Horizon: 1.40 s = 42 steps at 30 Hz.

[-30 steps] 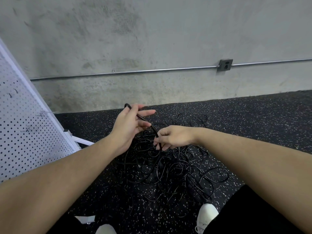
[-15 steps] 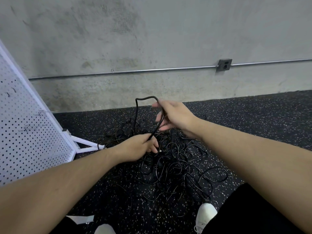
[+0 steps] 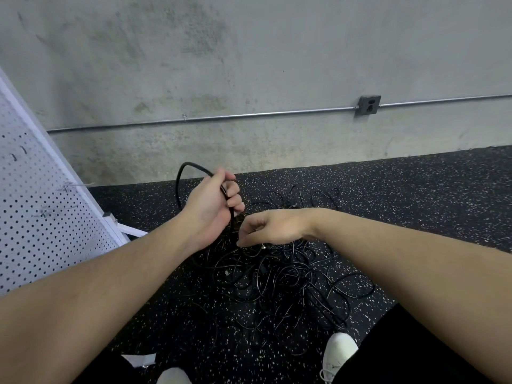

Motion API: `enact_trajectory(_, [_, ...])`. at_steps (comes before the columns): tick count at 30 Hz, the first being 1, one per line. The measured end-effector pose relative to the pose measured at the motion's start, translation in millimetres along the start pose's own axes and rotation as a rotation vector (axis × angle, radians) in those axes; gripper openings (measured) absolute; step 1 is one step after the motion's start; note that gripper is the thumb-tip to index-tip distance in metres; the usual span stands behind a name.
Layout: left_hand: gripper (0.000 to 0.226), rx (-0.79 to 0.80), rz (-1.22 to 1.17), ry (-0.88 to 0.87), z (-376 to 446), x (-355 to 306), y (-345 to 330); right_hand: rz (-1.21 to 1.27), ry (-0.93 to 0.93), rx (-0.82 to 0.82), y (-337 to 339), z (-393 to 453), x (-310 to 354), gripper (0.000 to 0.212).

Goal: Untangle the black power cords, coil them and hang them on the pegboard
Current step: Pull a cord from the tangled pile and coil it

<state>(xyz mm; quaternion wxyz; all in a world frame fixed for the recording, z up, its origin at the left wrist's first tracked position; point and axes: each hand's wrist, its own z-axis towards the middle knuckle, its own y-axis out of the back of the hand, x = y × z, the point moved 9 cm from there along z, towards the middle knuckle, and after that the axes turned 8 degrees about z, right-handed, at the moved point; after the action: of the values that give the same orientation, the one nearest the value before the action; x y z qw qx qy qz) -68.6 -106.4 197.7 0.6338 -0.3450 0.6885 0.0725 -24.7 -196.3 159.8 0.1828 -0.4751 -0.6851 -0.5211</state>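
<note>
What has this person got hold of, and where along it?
The left hand grips a raised loop of one black power cord partway along. Whether the right hand pinches anything cannot be told.

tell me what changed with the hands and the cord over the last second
The left hand dropped to the cord pile, then came back up and now grips the raised cord loop. The right hand lifted the loop, let it go, and has come down over the pile, fingers curled; whether it pinches a strand is unclear. The pile and the pegboard stayed put.
</note>
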Motion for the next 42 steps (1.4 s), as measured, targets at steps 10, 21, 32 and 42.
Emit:
enact_trajectory(10, [0.042,-0.066,0.000,-0.061,-3,-14,11,0.098,0.182,-0.245,22,1,30,0.031])
enact_trajectory(21, [0.007,0.356,1.160,-0.089,-11,48,-4,0.725,0.286,-0.601,86,-27,30,0.031])
enact_trajectory(32, [0.017,0.191,0.831,-0.110,-3,33,-25,0.578,0.098,-0.494,69,-21,13,0.060])
enact_trajectory(42, [0.024,-0.003,0.183,-0.055,2,-1,-2,0.320,0.050,-0.142,30,-14,2,0.025])
